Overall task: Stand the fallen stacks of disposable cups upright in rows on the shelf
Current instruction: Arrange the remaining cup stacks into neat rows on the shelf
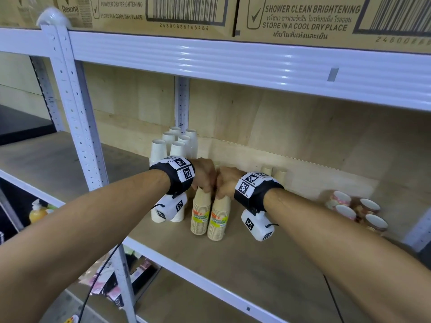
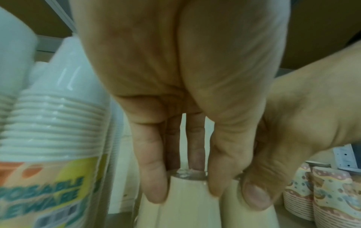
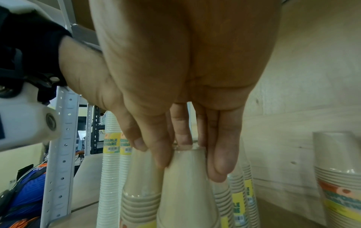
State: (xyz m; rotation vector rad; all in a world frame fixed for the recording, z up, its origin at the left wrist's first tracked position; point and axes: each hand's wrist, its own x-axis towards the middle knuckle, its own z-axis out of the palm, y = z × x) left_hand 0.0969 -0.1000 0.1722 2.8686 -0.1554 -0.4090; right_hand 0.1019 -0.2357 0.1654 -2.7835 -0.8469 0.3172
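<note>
Two tan cup stacks with yellow labels stand upright side by side near the shelf's front. My left hand [image 1: 206, 183] grips the top of the left tan stack [image 1: 200, 214], and my right hand [image 1: 222, 186] grips the top of the right tan stack [image 1: 219, 220]. In the left wrist view my left hand [image 2: 185, 183] has its fingers curled round the stack's top [image 2: 185, 200], with the right hand [image 2: 293, 138] beside it. In the right wrist view my right hand [image 3: 187, 163] pinches its stack [image 3: 185, 192]. Patterned cup stacks [image 1: 356, 209] lie on their sides at the right.
Several white cup stacks [image 1: 169, 142] stand in rows at the back left, beside the shelf's rear post [image 1: 182, 101]. Two more tan stacks [image 1: 274, 173] stand behind my right wrist. The shelf board [image 1: 268, 259] has a white front rail. Cardboard boxes [image 1: 186, 12] sit on the shelf above.
</note>
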